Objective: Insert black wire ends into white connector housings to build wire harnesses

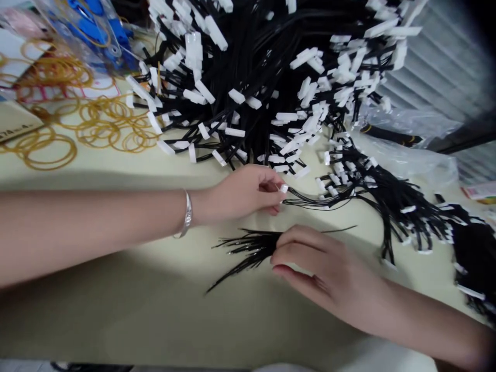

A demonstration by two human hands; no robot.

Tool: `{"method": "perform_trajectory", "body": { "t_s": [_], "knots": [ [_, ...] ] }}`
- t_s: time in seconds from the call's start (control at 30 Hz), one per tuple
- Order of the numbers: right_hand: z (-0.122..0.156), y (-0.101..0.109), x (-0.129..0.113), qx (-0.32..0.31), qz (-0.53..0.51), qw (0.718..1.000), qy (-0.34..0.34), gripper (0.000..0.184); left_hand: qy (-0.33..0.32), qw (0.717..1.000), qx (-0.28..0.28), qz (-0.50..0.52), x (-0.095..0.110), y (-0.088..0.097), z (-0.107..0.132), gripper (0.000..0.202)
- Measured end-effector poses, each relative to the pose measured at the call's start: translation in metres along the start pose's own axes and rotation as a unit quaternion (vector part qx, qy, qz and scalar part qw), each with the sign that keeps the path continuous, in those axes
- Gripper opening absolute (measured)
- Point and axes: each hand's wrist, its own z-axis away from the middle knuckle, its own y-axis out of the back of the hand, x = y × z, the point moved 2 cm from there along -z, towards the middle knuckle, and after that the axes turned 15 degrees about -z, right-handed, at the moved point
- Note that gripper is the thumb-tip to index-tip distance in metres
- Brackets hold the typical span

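Observation:
My left hand (pixel 248 192), with a silver bracelet at the wrist, pinches a white connector (pixel 284 188) at the end of a thin black wire harness (pixel 310 200). The harness wires run off to the right, toward a bundle of similar cables. Lower down, my right hand (pixel 315 258) has its fingers closed round a bunch of black wires (pixel 248 245). Their loose, fanned ends point left, and some show bright tips. Where the fingers grip the bunch is partly hidden. The two hands are apart, the left one farther from the table's front edge.
A large heap of black cables with white connectors (pixel 234 133) fills the back. Yellow rubber bands (pixel 112 124) lie scattered at left beside a bag with blue tools (pixel 91 23). More harnesses (pixel 399 196) and clear plastic (pixel 422 160) are at right on the pale table (pixel 155 310).

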Motion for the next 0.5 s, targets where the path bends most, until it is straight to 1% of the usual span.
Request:
{"method": "perform_trajectory", "body": {
  "t_s": [0.1, 0.2, 0.33, 0.4, 0.43, 0.5],
  "knots": [
    [-0.015, -0.011, -0.008, -0.03, 0.008, 0.999, 0.014, 0.014, -0.004, 1.0, -0.017, 0.008, 0.0, 0.0, 0.001, 0.005],
    [-0.032, -0.025, -0.014, -0.061, 0.045, 0.997, 0.03, 0.013, -0.016, 1.0, -0.025, 0.01, -0.001, 0.001, 0.001, 0.007],
    [-0.046, -0.045, -0.013, -0.113, 0.098, 0.987, 0.056, 0.012, -0.02, 0.999, -0.026, -0.005, -0.002, 0.001, 0.0, 0.006],
    [-0.05, -0.054, -0.014, -0.143, 0.132, 0.978, 0.073, 0.016, -0.022, 0.999, -0.025, -0.01, -0.002, 0.001, 0.0, 0.003],
    [-0.052, -0.056, -0.017, -0.148, 0.155, 0.973, 0.087, 0.018, -0.025, 0.999, -0.026, -0.008, -0.002, 0.001, 0.001, 0.003],
    [-0.056, -0.055, -0.027, -0.13, 0.179, 0.97, 0.103, 0.015, -0.034, 0.999, -0.028, 0.002, -0.002, 0.001, 0.001, 0.003]
  ]
}}
